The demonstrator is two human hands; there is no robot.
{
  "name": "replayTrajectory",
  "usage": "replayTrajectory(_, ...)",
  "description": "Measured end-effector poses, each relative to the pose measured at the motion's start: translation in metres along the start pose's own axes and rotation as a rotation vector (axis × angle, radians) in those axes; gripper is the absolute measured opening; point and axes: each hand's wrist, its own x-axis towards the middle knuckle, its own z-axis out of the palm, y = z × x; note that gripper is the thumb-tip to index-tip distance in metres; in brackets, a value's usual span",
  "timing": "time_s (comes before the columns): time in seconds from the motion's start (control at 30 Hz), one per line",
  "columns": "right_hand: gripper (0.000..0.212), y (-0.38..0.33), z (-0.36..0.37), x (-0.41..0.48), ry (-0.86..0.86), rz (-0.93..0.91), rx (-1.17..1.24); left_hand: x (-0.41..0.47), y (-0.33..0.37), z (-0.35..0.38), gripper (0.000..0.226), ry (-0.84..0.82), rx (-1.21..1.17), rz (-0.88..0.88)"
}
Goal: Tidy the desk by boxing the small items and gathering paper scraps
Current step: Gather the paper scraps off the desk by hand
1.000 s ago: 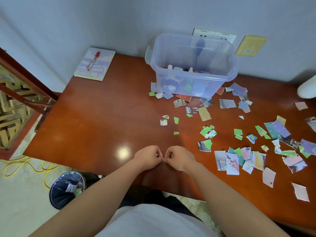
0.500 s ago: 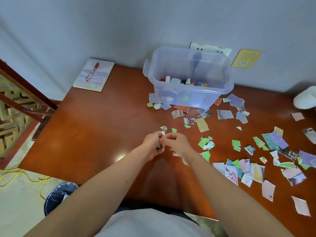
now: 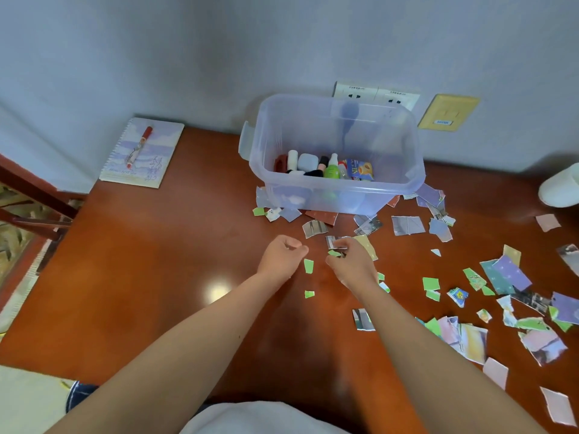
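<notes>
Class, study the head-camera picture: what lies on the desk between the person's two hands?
The head view shows one small green paper scrap on the desk, between the left hand and the right hand.

Likely a room in a home, a study corner: reddish wooden desk against a plain grey wall, sockets upper centre, spiral notebook upper left, carved wooden frame far left.
</notes>
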Motion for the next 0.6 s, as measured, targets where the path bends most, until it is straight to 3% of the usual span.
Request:
replayTrajectory(0.17, 0.046, 0.005, -0.007, 0.021, 0.037, -0.043, -0.228, 0.026, 0.016, 0.005, 0.044, -0.003, 0.291, 0.102)
replayTrajectory(0.3, 0.040, 0.004, -0.007, 0.032, 0.038, -0.084, -0.349, 0.044, 0.027, 0.015, 0.055, -0.007, 0.447, 0.158)
replayTrajectory(0.43, 0.022, 0.000, -0.006, 0.040, 0.002, -0.082, -0.368, 0.059, 0.032, 0.024, 0.050, -0.002, 0.565, 0.190)
replayTrajectory(0.6, 0.026, -0.005, -0.012, 0.051, -0.079, -0.029, -0.381, 0.072, 0.035, 0.030, 0.032, 0.019, 0.692, 0.199)
